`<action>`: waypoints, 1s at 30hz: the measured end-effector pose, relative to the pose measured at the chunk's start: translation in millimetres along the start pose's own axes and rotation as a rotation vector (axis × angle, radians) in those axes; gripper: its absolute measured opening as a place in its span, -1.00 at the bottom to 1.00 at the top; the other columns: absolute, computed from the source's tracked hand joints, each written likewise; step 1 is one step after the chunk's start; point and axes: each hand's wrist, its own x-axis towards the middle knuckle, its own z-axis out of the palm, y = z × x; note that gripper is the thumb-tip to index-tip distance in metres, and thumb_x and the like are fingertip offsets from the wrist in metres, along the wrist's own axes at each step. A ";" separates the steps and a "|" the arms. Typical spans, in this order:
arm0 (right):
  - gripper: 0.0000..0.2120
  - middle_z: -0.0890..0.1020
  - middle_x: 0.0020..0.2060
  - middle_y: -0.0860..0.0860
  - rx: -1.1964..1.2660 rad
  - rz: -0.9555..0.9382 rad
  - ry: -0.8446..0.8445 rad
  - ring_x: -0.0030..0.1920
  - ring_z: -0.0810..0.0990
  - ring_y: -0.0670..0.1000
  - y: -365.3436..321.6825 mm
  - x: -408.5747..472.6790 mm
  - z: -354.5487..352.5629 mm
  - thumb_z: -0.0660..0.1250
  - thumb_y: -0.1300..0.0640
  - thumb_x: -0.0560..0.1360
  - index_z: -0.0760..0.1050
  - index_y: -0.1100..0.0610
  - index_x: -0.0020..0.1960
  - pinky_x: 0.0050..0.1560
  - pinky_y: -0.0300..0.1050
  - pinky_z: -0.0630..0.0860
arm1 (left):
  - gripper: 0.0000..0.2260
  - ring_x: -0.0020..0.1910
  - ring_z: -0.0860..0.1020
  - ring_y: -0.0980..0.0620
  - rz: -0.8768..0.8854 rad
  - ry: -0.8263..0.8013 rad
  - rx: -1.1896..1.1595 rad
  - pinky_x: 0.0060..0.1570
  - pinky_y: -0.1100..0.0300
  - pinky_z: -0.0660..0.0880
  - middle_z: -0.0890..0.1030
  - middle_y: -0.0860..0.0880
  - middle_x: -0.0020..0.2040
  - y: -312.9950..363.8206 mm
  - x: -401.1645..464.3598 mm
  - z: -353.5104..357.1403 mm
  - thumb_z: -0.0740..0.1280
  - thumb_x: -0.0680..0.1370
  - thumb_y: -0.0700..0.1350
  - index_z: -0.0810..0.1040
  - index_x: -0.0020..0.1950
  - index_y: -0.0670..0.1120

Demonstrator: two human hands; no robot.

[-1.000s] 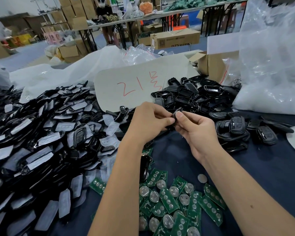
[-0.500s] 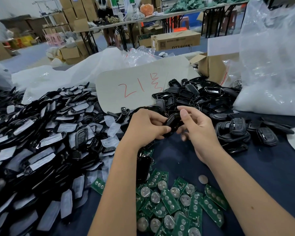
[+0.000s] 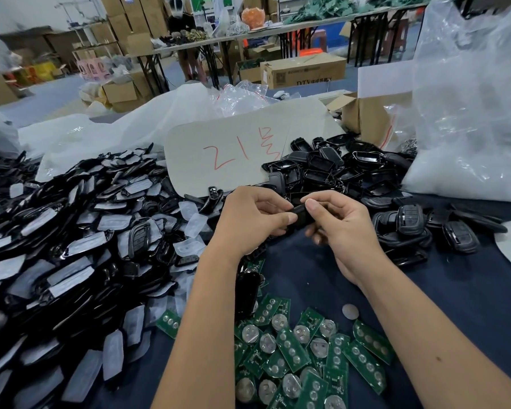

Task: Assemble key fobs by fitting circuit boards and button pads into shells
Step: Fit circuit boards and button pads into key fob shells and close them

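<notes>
Two hands: left hand point(image 3: 255, 221), right hand point(image 3: 341, 228), one black shell point(image 3: 301, 215) between them. One loose coin cell point(image 3: 350, 312). One card sign point(image 3: 242, 150). Green circuit boards point(image 3: 292, 349), empty shells point(image 3: 331, 169), film-covered parts point(image 3: 56, 249): heaped, too many to count.

Card sign point(image 3: 242, 149) with red writing, clear plastic bags point(image 3: 469, 119), cardboard boxes point(image 3: 304, 70)

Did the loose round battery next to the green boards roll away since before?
No. The round battery lies in the same spot on the dark table, just past the green circuit boards, as it did earlier.
</notes>
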 end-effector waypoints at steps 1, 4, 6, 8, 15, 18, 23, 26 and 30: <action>-0.92 0.64 -0.25 0.03 0.016 0.004 0.004 -0.40 0.54 0.00 -0.4 0.0 -0.5 0.38 0.25 0.63 0.65 0.16 0.02 -0.43 -0.22 0.43 | -0.90 -0.21 0.74 -0.11 0.015 0.001 0.005 -0.14 0.03 0.71 0.73 -0.13 -0.23 0.5 0.1 0.5 0.58 0.44 -0.28 0.74 -0.10 -0.13; -0.91 0.66 -0.23 0.05 0.062 0.020 -0.003 -0.34 0.58 0.01 -1.7 -0.7 -1.9 0.38 0.26 0.63 0.66 0.14 0.01 -0.36 -0.20 0.47 | -0.87 -0.20 0.73 -0.10 0.040 0.018 0.017 -0.10 -0.01 0.71 0.73 -0.07 -0.23 0.6 1.0 2.3 0.60 0.42 -0.27 0.74 -0.13 -0.07; -0.88 0.68 -0.20 0.06 0.083 0.025 -0.021 -0.27 0.62 0.03 -2.3 -1.1 -2.6 0.37 0.29 0.63 0.66 0.13 0.01 -0.28 -0.20 0.53 | -0.83 -0.20 0.72 -0.01 0.055 0.040 0.070 -0.04 0.03 0.70 0.73 0.01 -0.22 -1.0 2.1 2.4 0.63 0.39 -0.23 0.74 -0.15 0.02; -0.86 0.70 -0.16 0.08 0.102 0.023 -0.038 -0.22 0.65 0.04 -2.4 -1.2 -3.3 0.35 0.32 0.63 0.66 0.15 0.03 -0.20 -0.20 0.57 | -0.81 -0.19 0.71 0.06 0.064 0.045 0.097 0.01 0.06 0.68 0.73 0.07 -0.22 -2.4 2.2 2.1 0.64 0.37 -0.20 0.74 -0.15 0.06; -0.80 0.73 -0.10 0.09 0.113 0.025 -0.075 -0.12 0.67 0.05 -2.6 -1.3 -4.0 0.36 0.35 0.61 0.70 0.14 0.10 -0.05 -0.17 0.60 | -0.78 -0.25 0.68 0.11 0.086 0.055 0.088 -0.11 0.18 0.65 0.73 0.06 -0.25 -3.3 2.1 -1.2 0.64 0.37 -0.24 0.73 -0.21 0.09; -0.77 0.74 -0.12 0.08 0.070 0.003 -0.098 -0.12 0.66 0.00 -3.3 -2.5 -4.5 0.45 0.36 0.54 0.73 0.08 0.06 -0.03 -0.19 0.60 | -0.79 -0.29 0.66 0.18 0.095 0.064 0.083 -0.20 0.32 0.57 0.73 0.05 -0.26 -3.8 2.2 -2.9 0.64 0.36 -0.25 0.74 -0.19 0.05; -0.75 0.76 -0.08 0.11 0.031 -0.052 -0.093 -0.08 0.68 0.05 -3.4 -4.1 -4.3 0.51 0.39 0.47 0.73 0.08 0.01 0.07 -0.09 0.64 | -0.81 -0.28 0.65 0.18 0.132 0.058 0.105 -0.19 0.33 0.56 0.73 0.01 -0.24 -2.4 1.5 -4.0 0.64 0.36 -0.27 0.75 -0.18 -0.01; -0.75 0.77 -0.08 0.13 0.002 -0.056 -0.094 -0.04 0.71 0.10 -2.9 -3.8 -5.0 0.52 0.39 0.46 0.74 0.08 0.00 0.12 0.02 0.65 | -0.77 -0.28 0.64 0.17 0.143 0.041 0.102 -0.19 0.33 0.56 0.73 0.01 -0.24 -2.9 0.9 -5.1 0.62 0.37 -0.30 0.73 -0.20 0.02; -0.74 0.77 -0.10 0.06 -0.116 -0.105 -0.097 -0.02 0.75 0.06 -2.8 -3.1 -2.1 0.54 0.42 0.44 0.72 0.08 -0.05 0.08 -0.05 0.65 | -0.75 -0.25 0.68 0.07 0.121 0.025 0.134 -0.11 0.18 0.64 0.72 0.00 -0.26 -5.8 0.9 -5.9 0.60 0.37 -0.35 0.72 -0.19 0.00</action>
